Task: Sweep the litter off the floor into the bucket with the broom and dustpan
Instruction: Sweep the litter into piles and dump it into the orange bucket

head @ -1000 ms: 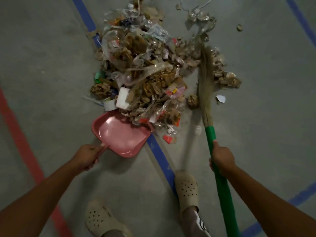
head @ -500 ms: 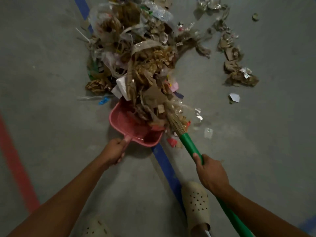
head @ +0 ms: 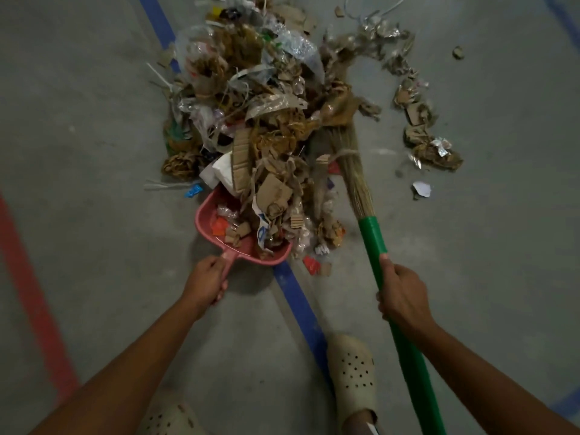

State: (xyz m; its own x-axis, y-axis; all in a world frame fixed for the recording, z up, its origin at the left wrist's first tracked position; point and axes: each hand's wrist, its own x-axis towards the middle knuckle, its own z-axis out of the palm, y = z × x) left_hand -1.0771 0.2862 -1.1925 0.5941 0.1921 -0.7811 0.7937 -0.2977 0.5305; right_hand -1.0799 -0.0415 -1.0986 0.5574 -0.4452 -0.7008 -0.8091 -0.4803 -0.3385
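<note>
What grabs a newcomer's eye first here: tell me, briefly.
The big litter pile of cardboard scraps and plastic fills the upper centre of the floor. Its near edge spills into the pink dustpan, held by the left hand; the right hand grips the green-handled broom beside it.

Pink plastic dustpan (head: 202,219), mouth toward 1 o'clock and handle toward 7 o'clock, partly filled with cardboard and wrapper scraps. The litter heap (head: 266,127) of brown cardboard, crumpled paper and clear plastic lies against the mouth and spills into it. Broom (head: 370,237) with green handle and straw bristles, slanted from 5 to 11 o'clock, bristles against the heap's 3 o'clock edge. A looser trail of scraps (head: 420,133) curves at 3 o'clock of the heap.
</note>
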